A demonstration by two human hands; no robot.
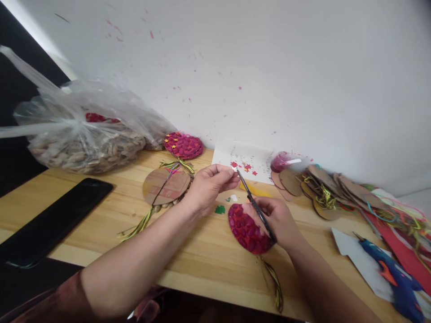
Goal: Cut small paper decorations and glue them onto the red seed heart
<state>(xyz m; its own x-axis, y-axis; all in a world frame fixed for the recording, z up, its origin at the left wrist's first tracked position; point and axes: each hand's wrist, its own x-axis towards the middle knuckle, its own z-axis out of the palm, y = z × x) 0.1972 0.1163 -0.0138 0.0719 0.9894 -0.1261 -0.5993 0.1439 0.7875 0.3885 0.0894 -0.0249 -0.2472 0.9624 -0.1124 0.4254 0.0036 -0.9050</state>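
My right hand (281, 220) is closed around black scissors (256, 207), whose blades point up and left. Under that hand a red pebbled disc (247, 229) with a yellow-green tassel (274, 285) lies on the wooden table (208, 251). My left hand (207, 185) is pinched shut right at the scissor tips, on something too small to name. Small green and white scraps (220, 209) lie between the two hands.
A plastic bag of shells (84, 139) sits at the back left and a black phone (54, 220) at the left edge. There are also a cardboard disc (165, 185), a finished red disc with stars (183, 145), a star sticker sheet (247, 162), stacked cardboard discs (323, 188) and a blue glue gun (393, 273).
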